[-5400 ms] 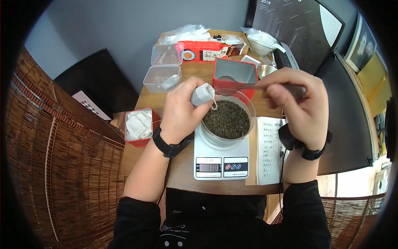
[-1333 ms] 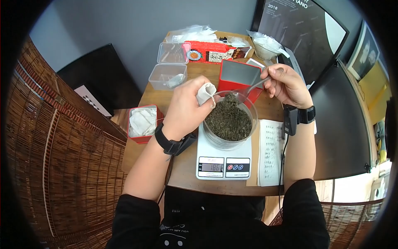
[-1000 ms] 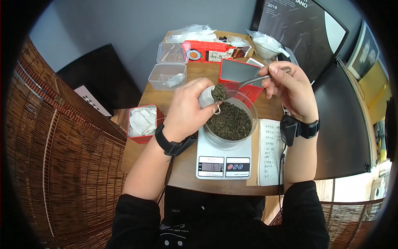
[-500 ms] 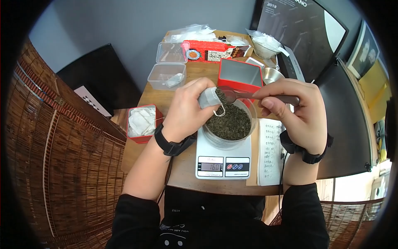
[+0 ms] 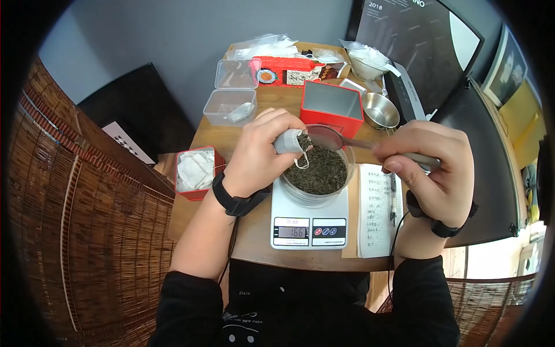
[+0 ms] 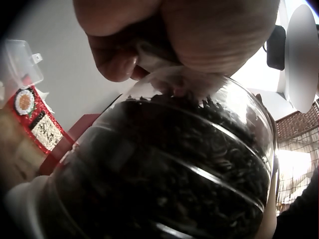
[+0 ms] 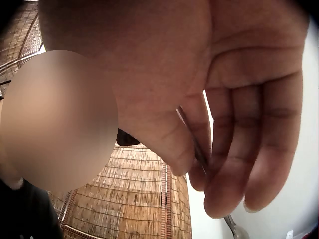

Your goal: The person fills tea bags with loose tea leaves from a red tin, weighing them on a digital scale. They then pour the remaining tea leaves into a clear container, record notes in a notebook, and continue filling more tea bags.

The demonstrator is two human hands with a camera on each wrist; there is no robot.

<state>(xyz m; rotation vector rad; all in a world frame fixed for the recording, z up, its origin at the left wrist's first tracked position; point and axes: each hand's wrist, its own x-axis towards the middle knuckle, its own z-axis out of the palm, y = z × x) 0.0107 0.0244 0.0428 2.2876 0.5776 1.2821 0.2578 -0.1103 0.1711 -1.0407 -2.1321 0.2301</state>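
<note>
The left hand (image 5: pixel 260 151) grips a small white cloth bag (image 5: pixel 287 142), tilted, its mouth facing right with dark leaves in it and a string hanging down. In the right hand (image 5: pixel 435 168) is the handle of a metal spoon (image 5: pixel 326 137), whose bowl is beside the bag's mouth. Below both is a clear round tub (image 5: pixel 350 179) of dark dried leaves (image 5: pixel 318 173), standing on a white scale (image 5: pixel 309 208) that reads 166. The left wrist view shows the tub's ribbed wall (image 6: pixel 199 172) close up; the right wrist view shows the spoon handle (image 7: pixel 192 134) between thumb and fingers.
A red tin (image 5: pixel 332 118) stands behind the tub, a metal bowl (image 5: pixel 381 110) to its right. At left are a red box of white bags (image 5: pixel 195 172) and a clear plastic box (image 5: pixel 214 110). A notebook with a pen (image 5: pixel 376 214) lies right of the scale.
Leaves on the spoon went to the bag's mouth; the spoon bowl now looks empty. The right hand has moved right and down since half a second ago. The scale reading went from 160 to 166.
</note>
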